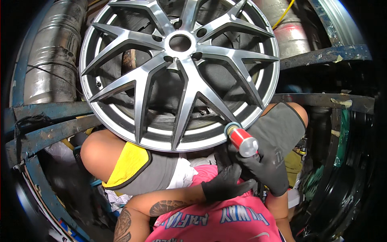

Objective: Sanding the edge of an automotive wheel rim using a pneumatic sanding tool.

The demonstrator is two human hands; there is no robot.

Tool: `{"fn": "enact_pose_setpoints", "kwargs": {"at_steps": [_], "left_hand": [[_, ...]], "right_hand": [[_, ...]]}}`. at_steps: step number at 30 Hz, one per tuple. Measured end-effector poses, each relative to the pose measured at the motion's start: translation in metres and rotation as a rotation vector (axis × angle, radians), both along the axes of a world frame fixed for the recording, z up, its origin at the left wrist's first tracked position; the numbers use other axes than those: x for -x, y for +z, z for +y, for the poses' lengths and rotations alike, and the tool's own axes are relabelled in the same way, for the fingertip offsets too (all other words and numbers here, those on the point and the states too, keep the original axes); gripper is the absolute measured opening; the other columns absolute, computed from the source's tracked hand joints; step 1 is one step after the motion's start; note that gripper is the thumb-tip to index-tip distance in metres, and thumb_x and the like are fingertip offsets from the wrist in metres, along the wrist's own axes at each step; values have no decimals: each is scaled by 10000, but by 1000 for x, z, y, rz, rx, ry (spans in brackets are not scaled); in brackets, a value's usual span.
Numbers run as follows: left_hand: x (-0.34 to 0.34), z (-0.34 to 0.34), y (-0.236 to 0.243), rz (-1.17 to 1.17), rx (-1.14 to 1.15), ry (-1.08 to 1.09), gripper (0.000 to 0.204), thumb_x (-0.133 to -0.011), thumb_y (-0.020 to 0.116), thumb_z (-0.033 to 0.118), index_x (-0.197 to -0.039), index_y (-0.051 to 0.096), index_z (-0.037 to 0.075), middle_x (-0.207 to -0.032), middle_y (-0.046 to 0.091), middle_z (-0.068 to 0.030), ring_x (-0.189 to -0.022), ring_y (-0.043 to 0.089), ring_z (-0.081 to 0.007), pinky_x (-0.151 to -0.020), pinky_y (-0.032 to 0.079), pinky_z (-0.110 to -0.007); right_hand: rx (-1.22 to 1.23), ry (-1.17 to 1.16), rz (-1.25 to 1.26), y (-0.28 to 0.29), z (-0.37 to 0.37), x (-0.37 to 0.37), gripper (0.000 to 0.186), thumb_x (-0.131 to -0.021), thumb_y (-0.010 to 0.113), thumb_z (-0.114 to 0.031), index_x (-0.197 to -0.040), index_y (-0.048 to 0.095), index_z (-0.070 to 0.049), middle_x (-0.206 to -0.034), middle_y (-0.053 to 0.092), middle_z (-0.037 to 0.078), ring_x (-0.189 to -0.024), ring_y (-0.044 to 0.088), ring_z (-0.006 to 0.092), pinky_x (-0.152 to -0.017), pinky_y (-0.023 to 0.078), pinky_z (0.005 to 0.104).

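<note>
With right hand (264, 169) gripping red sander (242, 141) and left hand (225, 183) clenched, tilting may gouge alloy wheel (179, 72) rim.

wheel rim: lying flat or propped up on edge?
Propped on edge, tilted: the silver alloy rim faces the camera, its lower edge resting across the person's knees, where the right hand presses a red-bodied tool against it.

Cramped, dim workshop corner; chipped blue metal frame (48, 111) crossing behind, silver ribbed duct (52, 56) upper left, yellow cable (284, 14) top right, black tyre (342, 193) lower right.
</note>
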State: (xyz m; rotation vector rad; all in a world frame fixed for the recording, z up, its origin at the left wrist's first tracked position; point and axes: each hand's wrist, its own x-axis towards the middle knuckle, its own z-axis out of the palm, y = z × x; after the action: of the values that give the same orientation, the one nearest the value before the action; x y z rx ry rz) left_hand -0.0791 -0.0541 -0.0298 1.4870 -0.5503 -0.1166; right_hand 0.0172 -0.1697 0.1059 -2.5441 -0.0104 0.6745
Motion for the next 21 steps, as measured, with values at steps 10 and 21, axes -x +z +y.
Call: {"fn": "enact_pose_setpoints", "kwargs": {"at_steps": [10,21], "left_hand": [[26,10,-12,-206,-290,176,227,-874,656,211,-1078,681,113,-949,610,-212,-810,614,-361,-658,484,-447],[41,15,-13,-507,-948,476,269,-863,644,182,-1099,706,69,-902,672,-149,-739,654,-267,-599,533,-361]], "right_hand": [[-353,488,-134,-37,55,-13,495,-848,740,-398,-1149,651,-15,-870,677,208,-758,687,344,-668,534,442],[-291,572,-82,-49,47,-18,570,-809,747,-447,-1217,659,-58,-932,717,122,-763,686,297,-690,519,407]]}}
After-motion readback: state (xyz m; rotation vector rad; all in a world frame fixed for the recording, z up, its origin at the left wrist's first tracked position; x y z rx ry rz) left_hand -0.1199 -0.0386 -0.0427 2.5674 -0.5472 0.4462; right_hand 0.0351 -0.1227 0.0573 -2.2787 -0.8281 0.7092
